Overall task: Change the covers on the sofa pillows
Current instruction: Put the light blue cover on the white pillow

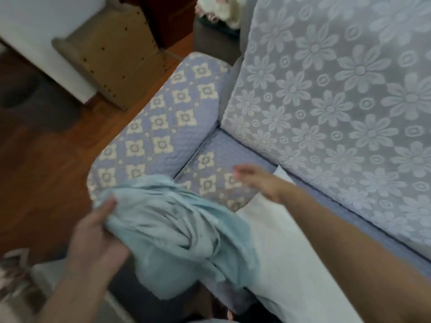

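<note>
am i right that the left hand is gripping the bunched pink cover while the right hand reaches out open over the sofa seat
Not quite: the head view shows the bunched cover is light blue, not pink. The rest holds: the left hand grips it, and the right hand reaches out open over the sofa seat.

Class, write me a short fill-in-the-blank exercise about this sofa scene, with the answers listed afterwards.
1. The left hand grips a bunched cover coloured light ____.
2. The right hand is open and holds ____.
3. The sofa armrest has a ____ pattern.
4. The bare pillow is ____ in colour.

Answers: blue; nothing; flower; white
</note>
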